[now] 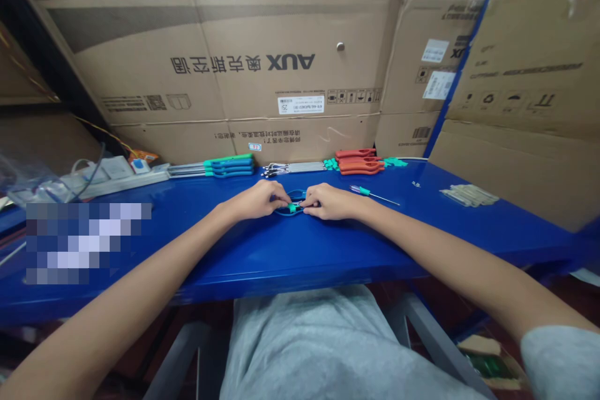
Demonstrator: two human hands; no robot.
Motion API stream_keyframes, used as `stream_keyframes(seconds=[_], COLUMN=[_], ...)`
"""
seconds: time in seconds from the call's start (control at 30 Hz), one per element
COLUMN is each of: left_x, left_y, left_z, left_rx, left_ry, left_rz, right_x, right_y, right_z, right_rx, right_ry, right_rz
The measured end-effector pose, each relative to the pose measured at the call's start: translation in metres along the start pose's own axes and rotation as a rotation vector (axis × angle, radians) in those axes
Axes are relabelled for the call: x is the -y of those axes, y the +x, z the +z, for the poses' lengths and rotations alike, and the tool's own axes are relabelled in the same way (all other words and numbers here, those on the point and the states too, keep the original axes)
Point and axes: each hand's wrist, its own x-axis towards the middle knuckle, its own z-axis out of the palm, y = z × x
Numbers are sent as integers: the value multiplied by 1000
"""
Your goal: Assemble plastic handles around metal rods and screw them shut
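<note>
My left hand [259,200] and my right hand [329,202] meet at the middle of the blue table [300,256]. Their fingers pinch a small tool with blue loop handles [289,210] from either side. A green piece [294,207] sits at its centre, and my fingers hide most of the tool. Beyond my right hand lies a green-handled screwdriver [372,195], not touching it. Farther back are a stack of blue-and-green-handled tools [229,166], a row of metal tools [293,168] and red-handled tools [360,162].
Flattened cardboard boxes [244,62] stand along the table's back edge. A power strip [112,178] with cables lies at the left, near a clear plastic bag. A bundle of pale strips [469,195] lies at the right. A blurred patch covers the table's front left.
</note>
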Motion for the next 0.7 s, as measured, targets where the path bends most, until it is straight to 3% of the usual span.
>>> stream_keyframes(seconds=[0.3,0.47,0.7], left_x=[2,-2,-9], left_y=[-2,-1,-3], left_z=[-2,-3,-7], left_rx=[-2,-4,24], left_ry=[-17,-12,-16], left_rz=[-48,-91,-31], right_x=[0,0,-3], right_y=[0,0,1], right_z=[1,1,2], right_rx=[-38,-37,-28], right_ry=[58,39,5], right_rz=[114,76,66])
